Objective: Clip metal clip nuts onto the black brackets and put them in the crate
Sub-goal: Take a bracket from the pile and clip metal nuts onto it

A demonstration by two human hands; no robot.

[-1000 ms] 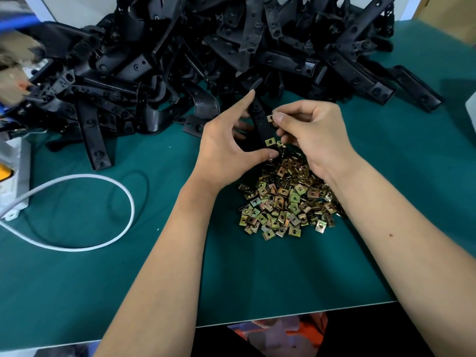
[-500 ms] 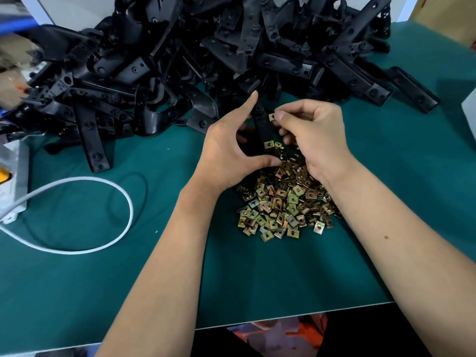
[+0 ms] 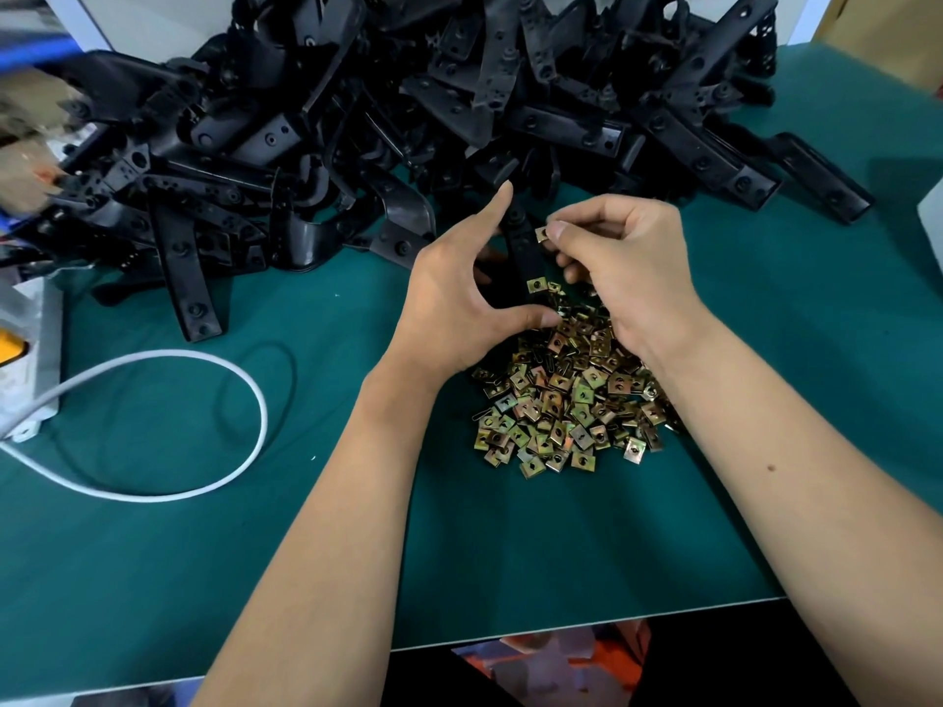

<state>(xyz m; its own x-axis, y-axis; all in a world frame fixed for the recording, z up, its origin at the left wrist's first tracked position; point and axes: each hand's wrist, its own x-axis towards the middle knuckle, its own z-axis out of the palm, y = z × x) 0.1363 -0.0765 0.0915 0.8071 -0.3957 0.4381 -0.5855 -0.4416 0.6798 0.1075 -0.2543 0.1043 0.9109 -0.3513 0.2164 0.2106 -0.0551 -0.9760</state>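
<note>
Black bracket [image 3: 520,247] gripped by left hand [image 3: 459,303]; right hand [image 3: 627,267] pinches clip nut [image 3: 542,234] at its edge.

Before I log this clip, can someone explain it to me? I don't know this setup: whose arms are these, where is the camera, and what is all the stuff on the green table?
There is no machine here: a person works bare-handed, filmed by a head-worn camera looking down. On the green table lie a heap of black brackets and a pile of brass-coloured clip nuts. At the left edge are a white cable and a pale box. The left hand holds one bracket, which already carries one clip nut at its near end. The right hand pinches another clip nut against the bracket's side. No crate is in view.
</note>
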